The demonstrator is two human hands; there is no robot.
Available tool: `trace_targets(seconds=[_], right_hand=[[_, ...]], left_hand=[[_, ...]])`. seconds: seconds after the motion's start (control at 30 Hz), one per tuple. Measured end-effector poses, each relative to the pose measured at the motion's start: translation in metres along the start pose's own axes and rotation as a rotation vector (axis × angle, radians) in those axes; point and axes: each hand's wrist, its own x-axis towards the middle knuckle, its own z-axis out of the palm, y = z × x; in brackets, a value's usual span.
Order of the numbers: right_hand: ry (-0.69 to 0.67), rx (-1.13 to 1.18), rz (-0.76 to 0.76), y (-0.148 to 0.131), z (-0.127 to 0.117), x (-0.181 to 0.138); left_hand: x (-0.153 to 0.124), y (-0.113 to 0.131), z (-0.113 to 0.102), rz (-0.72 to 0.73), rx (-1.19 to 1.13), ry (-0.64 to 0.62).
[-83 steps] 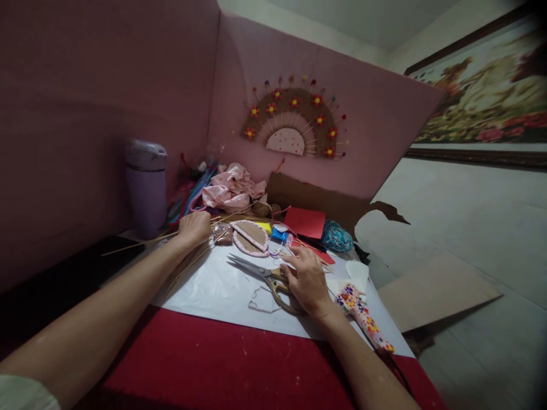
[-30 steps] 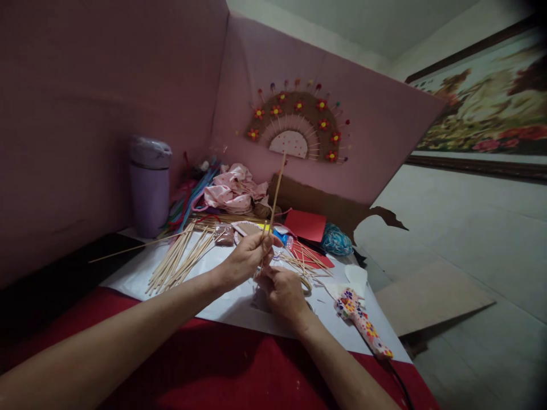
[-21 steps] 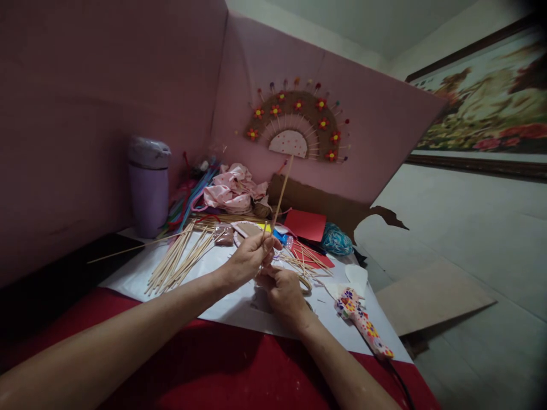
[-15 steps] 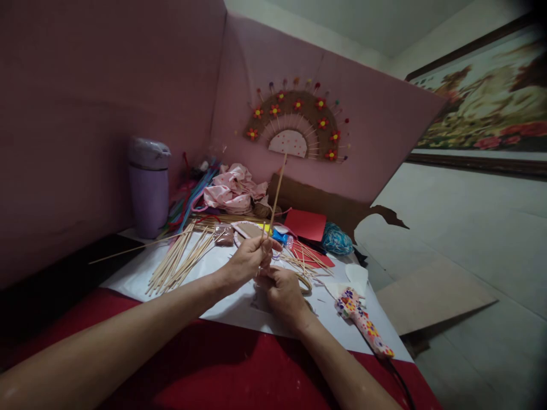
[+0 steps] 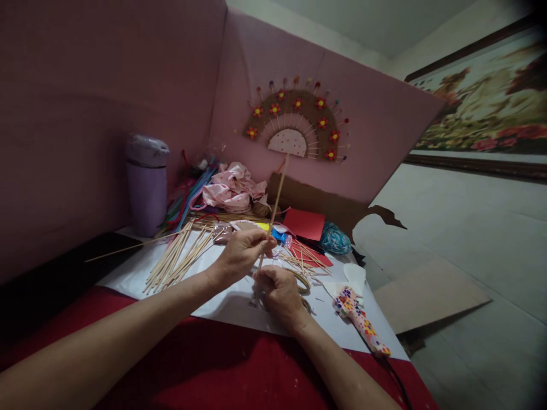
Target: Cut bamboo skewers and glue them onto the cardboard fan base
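A thin wooden stick (image 5: 276,205) stands almost upright over the white sheet (image 5: 222,299), its top leaning right. My left hand (image 5: 240,254) pinches it partway up. Just below, my right hand (image 5: 278,290) is closed around the stick's lower end, knuckles up; what else it holds is hidden. The scissors' handle loop (image 5: 304,281) shows beside my right hand. A fan of loose wooden sticks (image 5: 179,256) lies to the left of my hands.
A lilac tumbler (image 5: 146,183) stands at the back left, with pink cloth (image 5: 231,191), red paper (image 5: 305,223) and a teal yarn ball (image 5: 334,238) behind my hands. A flowered glue gun (image 5: 359,319) lies right. A stick-and-flower fan (image 5: 294,128) hangs on the pink wall.
2.8 s ago my left hand was at the stick pile and my right lay on the scissors. Since then both hands hold one stick upright, and it has tilted slightly back and forth.
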Motion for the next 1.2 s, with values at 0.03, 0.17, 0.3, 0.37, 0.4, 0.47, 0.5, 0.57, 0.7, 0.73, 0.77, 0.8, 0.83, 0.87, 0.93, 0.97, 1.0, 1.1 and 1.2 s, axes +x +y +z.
trace_targets(seconds=[0.03, 0.17, 0.3, 0.37, 0.4, 0.47, 0.5, 0.57, 0.7, 0.73, 0.77, 0.8, 0.83, 0.87, 0.93, 0.97, 1.0, 1.1, 1.2], right_hand=[[0.001, 0.007, 0.003, 0.001, 0.001, 0.0], [-0.01, 0.011, 0.001, 0.001, 0.002, 0.003], [-0.022, 0.038, 0.018, -0.002, 0.001, 0.005], [-0.001, 0.084, 0.029, -0.003, -0.001, 0.006], [0.006, 0.11, 0.032, -0.004, -0.001, 0.006], [0.004, 0.156, 0.034, -0.004, -0.002, 0.007], [-0.005, 0.176, 0.033, -0.004, -0.002, 0.007], [-0.015, 0.208, 0.031, -0.004, -0.001, 0.007], [-0.003, 0.192, 0.028, -0.006, 0.0, 0.007], [0.002, 0.176, 0.029, -0.006, 0.0, 0.008], [0.003, 0.164, 0.032, -0.007, 0.0, 0.008], [0.003, 0.159, 0.037, -0.007, 0.0, 0.008], [-0.001, 0.158, 0.042, -0.007, 0.0, 0.008], [-0.005, 0.161, 0.046, -0.006, 0.0, 0.008], [-0.011, 0.174, 0.045, -0.005, 0.0, 0.008], [-0.011, 0.181, 0.042, -0.004, 0.0, 0.008], [-0.01, 0.187, 0.038, -0.004, 0.0, 0.008], [-0.014, 0.198, 0.022, -0.002, 0.001, 0.008], [-0.016, 0.193, 0.015, 0.0, 0.003, 0.008]], left_hand=[[0.0, -0.001, -0.001, -0.011, -0.002, -0.011], [0.002, -0.002, -0.001, -0.062, -0.052, -0.011], [0.002, 0.001, -0.002, -0.1, -0.082, -0.013], [0.002, 0.003, -0.002, -0.09, -0.07, -0.013], [0.002, 0.003, -0.002, -0.084, -0.067, -0.016], [0.002, 0.002, -0.001, -0.07, -0.062, -0.021], [0.003, 0.001, 0.0, -0.064, -0.057, -0.023], [0.003, -0.001, 0.0, -0.043, -0.038, -0.017], [0.004, 0.001, 0.002, 0.035, -0.014, 0.055], [0.004, 0.003, 0.002, 0.045, -0.024, 0.071], [0.004, 0.005, 0.002, 0.043, -0.046, 0.077], [0.004, 0.007, 0.003, 0.032, -0.078, 0.073], [0.004, 0.009, 0.004, 0.017, -0.116, 0.064], [0.004, 0.01, 0.004, 0.001, -0.157, 0.051], [0.005, 0.011, 0.006, -0.025, -0.224, 0.014], [0.005, 0.011, 0.006, -0.035, -0.249, 0.001], [0.005, 0.011, 0.007, -0.045, -0.269, -0.005], [0.005, 0.01, 0.007, -0.054, -0.29, -0.001], [0.006, 0.009, 0.006, -0.02, -0.25, -0.005]])
